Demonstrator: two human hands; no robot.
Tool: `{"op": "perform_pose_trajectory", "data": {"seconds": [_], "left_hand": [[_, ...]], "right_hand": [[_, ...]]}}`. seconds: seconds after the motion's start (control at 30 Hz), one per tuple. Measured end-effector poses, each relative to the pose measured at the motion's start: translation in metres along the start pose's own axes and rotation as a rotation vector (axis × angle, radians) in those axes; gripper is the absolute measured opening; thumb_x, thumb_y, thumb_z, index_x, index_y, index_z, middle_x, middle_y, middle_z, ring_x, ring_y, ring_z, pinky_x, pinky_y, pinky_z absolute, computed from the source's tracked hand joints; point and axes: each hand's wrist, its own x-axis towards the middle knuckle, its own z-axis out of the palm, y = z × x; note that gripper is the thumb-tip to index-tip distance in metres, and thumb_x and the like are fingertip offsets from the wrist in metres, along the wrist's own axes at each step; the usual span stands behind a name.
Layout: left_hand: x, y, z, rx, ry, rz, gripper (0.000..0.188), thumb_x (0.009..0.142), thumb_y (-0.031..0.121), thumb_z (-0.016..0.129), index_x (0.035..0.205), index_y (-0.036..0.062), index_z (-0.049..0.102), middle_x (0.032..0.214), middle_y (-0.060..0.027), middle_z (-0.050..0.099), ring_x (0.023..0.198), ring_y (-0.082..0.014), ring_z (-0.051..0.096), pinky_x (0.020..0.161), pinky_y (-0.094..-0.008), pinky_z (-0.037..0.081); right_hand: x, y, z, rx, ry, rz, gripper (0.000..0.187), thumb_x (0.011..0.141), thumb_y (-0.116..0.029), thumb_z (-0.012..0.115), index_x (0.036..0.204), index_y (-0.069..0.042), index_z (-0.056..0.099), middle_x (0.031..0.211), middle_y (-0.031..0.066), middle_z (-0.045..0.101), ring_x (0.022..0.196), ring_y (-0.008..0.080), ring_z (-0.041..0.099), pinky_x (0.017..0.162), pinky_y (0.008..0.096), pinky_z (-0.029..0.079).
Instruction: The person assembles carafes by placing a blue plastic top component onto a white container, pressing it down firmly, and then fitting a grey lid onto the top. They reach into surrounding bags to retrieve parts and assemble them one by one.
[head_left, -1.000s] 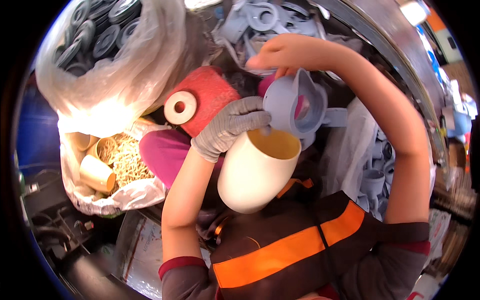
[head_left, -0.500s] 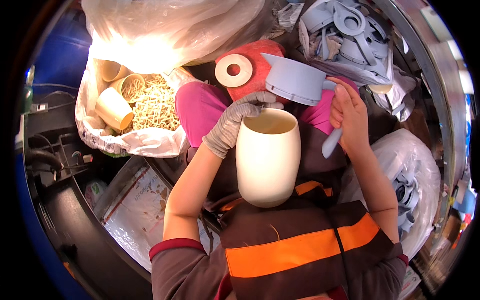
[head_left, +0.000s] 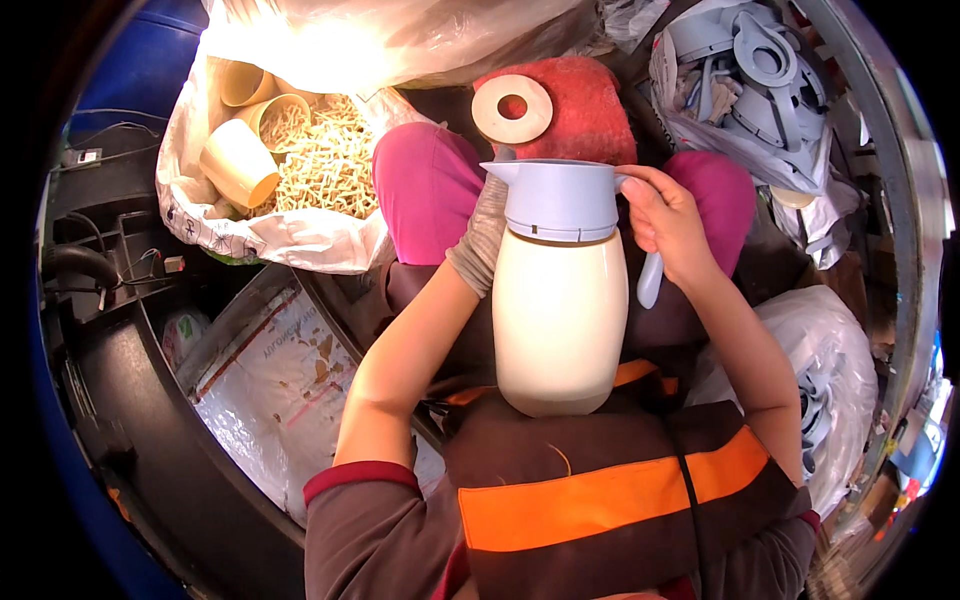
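A cream-coloured jug body (head_left: 560, 320) stands upright against my lap, its base on my brown and orange vest. A pale blue spouted top with a handle (head_left: 558, 198) sits on its mouth. My left hand (head_left: 485, 235), in a grey glove, holds the jug's upper left side, partly hidden behind it. My bare right hand (head_left: 665, 225) grips the blue top at its right edge, by the handle.
A white sack (head_left: 275, 235) at upper left holds pale packing strips and several cream jug bodies (head_left: 238, 162). Bags of blue tops (head_left: 750, 90) lie at upper right and at right (head_left: 830, 400). A red cushion with a cream ring (head_left: 512, 108) lies ahead. Printed sack (head_left: 270, 385) at left.
The blue top, held beside the open jug mouth before, now sits on the jug. The jug has come upright and nearer to my body.
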Motion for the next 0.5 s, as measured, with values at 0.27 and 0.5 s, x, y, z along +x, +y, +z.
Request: {"op": "perform_pose_trajectory", "data": {"seconds": [0.27, 0.5], "left_hand": [[-0.013, -0.009, -0.002, 0.058, -0.001, 0.019, 0.089, 0.077, 0.075, 0.052, 0.126, 0.0012, 0.05, 0.123, -0.0156, 0.058, 0.109, -0.0264, 0.058, 0.095, -0.0414, 0.049], [-0.033, -0.014, 0.009, 0.39, -0.206, 0.101, 0.093, 0.077, 0.073, 0.056, 0.133, 0.0001, 0.044, 0.125, -0.0128, 0.057, 0.115, -0.0216, 0.055, 0.099, -0.0388, 0.046]], "right_hand": [[-0.001, 0.001, -0.01, -0.054, 0.001, 0.049, 0.033, 0.09, -0.032, 0.066, 0.109, -0.005, 0.063, 0.062, -0.0079, 0.043, 0.049, -0.0003, 0.034, 0.042, 0.018, 0.025], [0.002, 0.017, -0.013, -0.066, -0.026, -0.072, 0.027, 0.091, -0.028, 0.065, 0.108, -0.007, 0.065, 0.064, -0.0071, 0.047, 0.048, -0.0005, 0.034, 0.042, 0.0182, 0.024]]}}
